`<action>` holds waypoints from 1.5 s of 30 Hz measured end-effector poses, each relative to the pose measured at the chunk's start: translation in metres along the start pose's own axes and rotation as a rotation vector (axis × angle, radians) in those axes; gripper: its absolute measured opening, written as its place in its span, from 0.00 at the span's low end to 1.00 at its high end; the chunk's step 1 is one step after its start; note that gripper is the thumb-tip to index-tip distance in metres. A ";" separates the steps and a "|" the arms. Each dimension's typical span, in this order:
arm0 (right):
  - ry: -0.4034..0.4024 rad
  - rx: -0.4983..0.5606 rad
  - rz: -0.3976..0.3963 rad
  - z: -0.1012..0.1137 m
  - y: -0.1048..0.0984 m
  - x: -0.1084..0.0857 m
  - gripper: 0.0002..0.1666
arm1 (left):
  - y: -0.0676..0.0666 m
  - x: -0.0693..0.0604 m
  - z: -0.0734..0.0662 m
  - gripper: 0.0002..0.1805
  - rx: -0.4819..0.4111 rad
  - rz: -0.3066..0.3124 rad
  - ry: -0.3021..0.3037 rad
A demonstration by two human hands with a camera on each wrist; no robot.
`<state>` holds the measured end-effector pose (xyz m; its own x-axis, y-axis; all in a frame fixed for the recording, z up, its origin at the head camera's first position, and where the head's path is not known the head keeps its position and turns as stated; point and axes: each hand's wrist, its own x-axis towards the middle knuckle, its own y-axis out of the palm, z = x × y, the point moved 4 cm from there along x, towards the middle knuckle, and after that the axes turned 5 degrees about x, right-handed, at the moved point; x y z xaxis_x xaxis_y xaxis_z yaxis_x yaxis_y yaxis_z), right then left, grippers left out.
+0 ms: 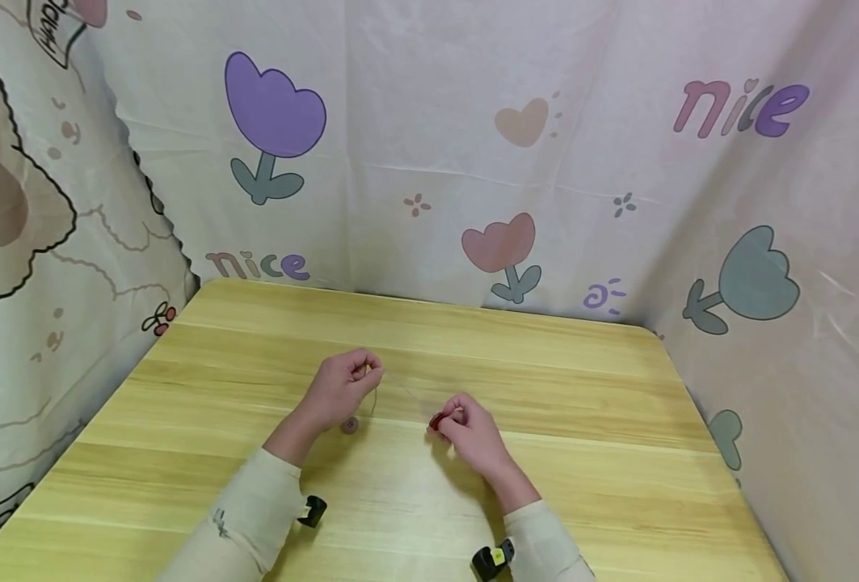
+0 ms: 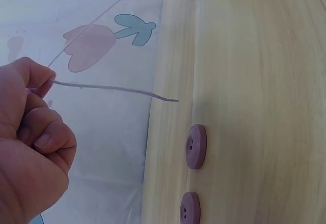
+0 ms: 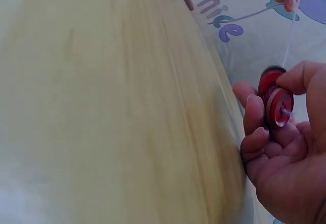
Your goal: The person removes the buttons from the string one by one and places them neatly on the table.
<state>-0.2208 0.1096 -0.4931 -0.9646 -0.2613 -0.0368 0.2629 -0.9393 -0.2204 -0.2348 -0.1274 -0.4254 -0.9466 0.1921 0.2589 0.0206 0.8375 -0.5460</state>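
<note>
The left hand (image 1: 343, 390) pinches a thin string between thumb and fingertips; a loose end of the string (image 2: 109, 87) sticks out past the fingers in the left wrist view. From there the string runs taut to the right hand (image 1: 476, 436), lower and to the right. Between its thumb and fingers the right hand grips several red and dark buttons (image 3: 280, 106) bunched together, with a bit of string poking from the front one. Two mauve buttons (image 2: 196, 146) lie on the table near the left hand; the head view shows one (image 1: 350, 425) beside the left wrist.
A light wooden table (image 1: 582, 388) lies under both hands. Behind it and at both sides hangs a pale cloth (image 1: 400, 97) printed with flowers and words. Each forearm wears a small black device, the left one (image 1: 313, 511) and the right one (image 1: 492, 559).
</note>
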 end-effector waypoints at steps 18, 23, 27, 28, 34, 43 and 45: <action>-0.072 -0.065 -0.025 0.004 0.002 0.002 0.08 | 0.002 -0.001 0.001 0.05 -0.011 -0.013 -0.029; -0.075 -0.003 0.030 -0.001 0.002 0.002 0.07 | 0.001 -0.001 0.005 0.05 0.012 -0.018 -0.055; -0.057 0.045 0.048 0.007 0.002 -0.002 0.06 | 0.004 -0.002 0.007 0.06 -0.050 0.022 -0.102; -0.052 0.055 0.054 0.013 0.002 -0.004 0.07 | 0.005 -0.002 0.008 0.06 -0.097 0.046 -0.119; -0.042 0.098 0.080 0.033 0.001 -0.013 0.07 | 0.011 -0.004 0.011 0.09 -0.259 0.096 -0.199; -0.028 0.155 0.076 0.029 0.001 -0.013 0.08 | 0.010 -0.007 0.015 0.14 -0.216 0.155 -0.286; -0.025 0.156 0.073 0.029 0.000 -0.013 0.08 | 0.010 -0.007 0.014 0.14 -0.184 0.173 -0.269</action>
<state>-0.2077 0.1062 -0.4647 -0.9424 -0.3339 -0.0221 0.3346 -0.9402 -0.0636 -0.2328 -0.1275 -0.4443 -0.9744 0.2178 -0.0563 0.2217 0.8870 -0.4050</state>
